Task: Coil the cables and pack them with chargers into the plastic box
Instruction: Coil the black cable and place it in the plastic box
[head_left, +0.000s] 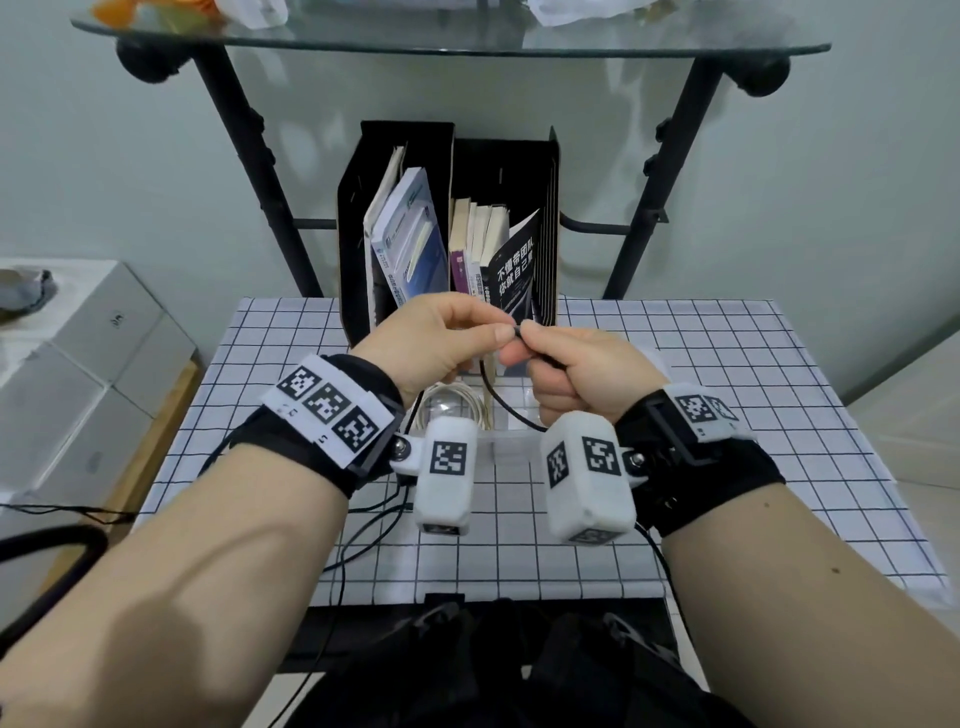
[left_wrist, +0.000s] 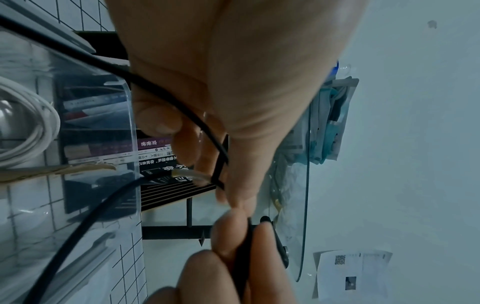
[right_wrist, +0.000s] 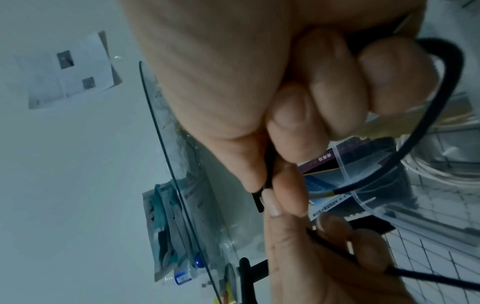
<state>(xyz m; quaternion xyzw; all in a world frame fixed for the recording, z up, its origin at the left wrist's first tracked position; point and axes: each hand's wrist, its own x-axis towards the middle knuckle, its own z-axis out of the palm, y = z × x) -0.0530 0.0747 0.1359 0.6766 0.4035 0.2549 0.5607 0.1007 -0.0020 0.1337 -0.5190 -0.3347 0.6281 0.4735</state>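
Both hands meet above the table, each pinching the same thin black cable (head_left: 493, 395). My left hand (head_left: 457, 332) pinches it between thumb and forefinger. My right hand (head_left: 550, 364) grips it in curled fingers, thumb tip against the left thumb. A loop of the black cable (right_wrist: 426, 131) hangs below the right fist. Under the hands stands the clear plastic box (left_wrist: 130, 115), with a coiled white cable (head_left: 457, 402) lying inside; the coiled white cable (left_wrist: 33, 127) also shows in the left wrist view. No charger is visible.
A black file holder (head_left: 452, 228) full of books stands just behind the box on the grid-patterned tablecloth (head_left: 727, 415). A glass shelf (head_left: 467, 36) on black legs spans overhead. White boxes (head_left: 78, 364) sit to the left. Thin black wires (head_left: 363, 530) trail off the table's front edge.
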